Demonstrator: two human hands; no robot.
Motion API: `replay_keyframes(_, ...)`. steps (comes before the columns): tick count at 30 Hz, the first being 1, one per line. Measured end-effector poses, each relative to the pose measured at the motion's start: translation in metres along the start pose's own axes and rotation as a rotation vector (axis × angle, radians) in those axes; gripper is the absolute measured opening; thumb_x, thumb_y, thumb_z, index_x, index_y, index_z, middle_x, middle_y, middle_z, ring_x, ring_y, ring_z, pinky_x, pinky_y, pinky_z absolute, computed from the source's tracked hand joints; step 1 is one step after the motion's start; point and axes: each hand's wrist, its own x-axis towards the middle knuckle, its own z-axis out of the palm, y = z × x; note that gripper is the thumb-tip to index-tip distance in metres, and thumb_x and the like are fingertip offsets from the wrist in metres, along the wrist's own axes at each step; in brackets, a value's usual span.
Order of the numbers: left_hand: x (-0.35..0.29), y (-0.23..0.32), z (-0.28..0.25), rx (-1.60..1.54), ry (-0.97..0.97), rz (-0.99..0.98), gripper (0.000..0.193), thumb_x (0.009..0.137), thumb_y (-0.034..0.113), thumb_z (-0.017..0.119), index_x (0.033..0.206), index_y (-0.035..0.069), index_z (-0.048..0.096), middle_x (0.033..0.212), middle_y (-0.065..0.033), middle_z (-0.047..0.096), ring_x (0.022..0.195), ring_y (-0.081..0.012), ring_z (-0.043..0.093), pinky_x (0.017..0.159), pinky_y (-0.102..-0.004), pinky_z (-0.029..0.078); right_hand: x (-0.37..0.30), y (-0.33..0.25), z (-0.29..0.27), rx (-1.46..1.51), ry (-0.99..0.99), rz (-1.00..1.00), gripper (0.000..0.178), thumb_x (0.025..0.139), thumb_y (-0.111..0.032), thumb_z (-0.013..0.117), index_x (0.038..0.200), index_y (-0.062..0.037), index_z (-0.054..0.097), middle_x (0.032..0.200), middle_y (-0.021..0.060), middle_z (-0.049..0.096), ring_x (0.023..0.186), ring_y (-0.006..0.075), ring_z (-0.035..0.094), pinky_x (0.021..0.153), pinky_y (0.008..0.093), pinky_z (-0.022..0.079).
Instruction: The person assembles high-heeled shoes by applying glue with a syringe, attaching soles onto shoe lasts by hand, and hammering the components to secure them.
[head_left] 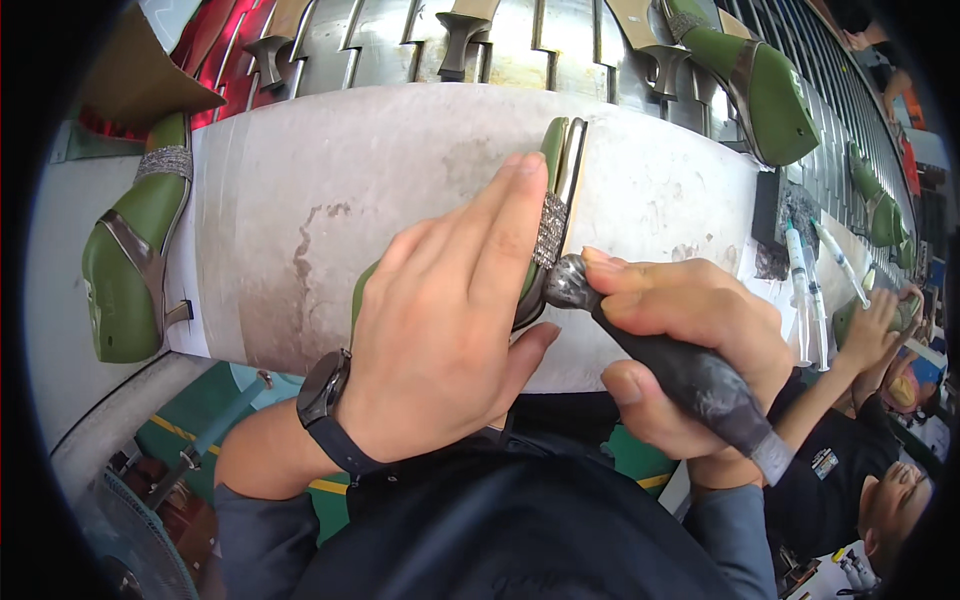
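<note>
My left hand (pixel 450 290) is closed over a sandal on a green last (pixel 551 228), which lies on its side on the pale work surface (pixel 300 200). Its fingers stretch along the glittery strap, with the thumb near the sole; the palm hides much of the shoe. In my right hand (pixel 700 325) is a tool with a rounded grey metal head and a thick dark handle (pixel 690 375). The tool's head touches or nearly touches the sandal's side by the strap. Another sandal on a green last (pixel 135 260) stands at the left end of the surface.
Behind the surface runs a slatted metal conveyor (pixel 400 45) carrying heels and another sandal on a green last (pixel 765 100). Syringes (pixel 805 290) lie at the right beside a dark block (pixel 785 220). A co-worker's hands (pixel 870 330) are farther right; a fan (pixel 130 540) stands lower left.
</note>
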Motion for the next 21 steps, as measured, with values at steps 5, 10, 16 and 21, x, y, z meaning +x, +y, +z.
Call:
replay_keyframes(5,-0.004,-0.001,0.0,0.026,0.016,0.015,0.109,0.073,0.011,0.088,0.163,-0.007,0.028,0.141,-0.0298,0.058,0.123,-0.045,0.063,0.105,-0.049,0.048,-0.018,-0.009,0.023,-0.009,0.082,0.011,0.035,0.088,-0.019,0.082,0.107,0.0066,0.07,0.106,0.0283,0.075,0.106,0.0397,0.076,0.097,0.0472,0.061)
replay_keyframes(10,-0.006,0.001,-0.001,0.055,0.019,0.053,0.106,0.076,0.012,0.084,0.163,-0.007,0.027,0.152,-0.0314,0.051,0.133,-0.0467,0.057,0.111,-0.0497,0.045,-0.05,-0.023,0.076,-0.099,0.26,-0.025,0.034,0.076,-0.007,0.087,0.107,0.0,0.075,0.108,0.0201,0.077,0.101,0.0354,0.078,0.089,0.0391,0.064)
replay_keyframes(16,-0.016,-0.02,-0.017,-0.079,-0.096,0.165,0.113,0.074,0.02,0.088,0.165,-0.004,0.025,0.163,-0.0291,0.04,0.148,-0.0459,0.044,0.12,-0.048,0.038,-0.049,-0.019,0.067,-0.046,0.25,-0.011,0.034,0.078,-0.007,0.087,0.109,0.0004,0.073,0.109,0.0201,0.077,0.107,0.037,0.076,0.097,0.0421,0.06)
replay_keyframes(21,-0.036,-0.039,-0.024,-0.045,-0.025,0.043,0.065,0.102,0.031,0.065,0.154,-0.005,0.047,0.147,-0.0272,0.058,0.133,-0.0432,0.057,0.114,-0.0467,0.042,-0.04,-0.016,0.062,-0.197,0.269,-0.163,0.037,0.077,-0.004,0.086,0.109,0.0036,0.071,0.107,0.0236,0.076,0.102,0.0371,0.076,0.089,0.0415,0.063)
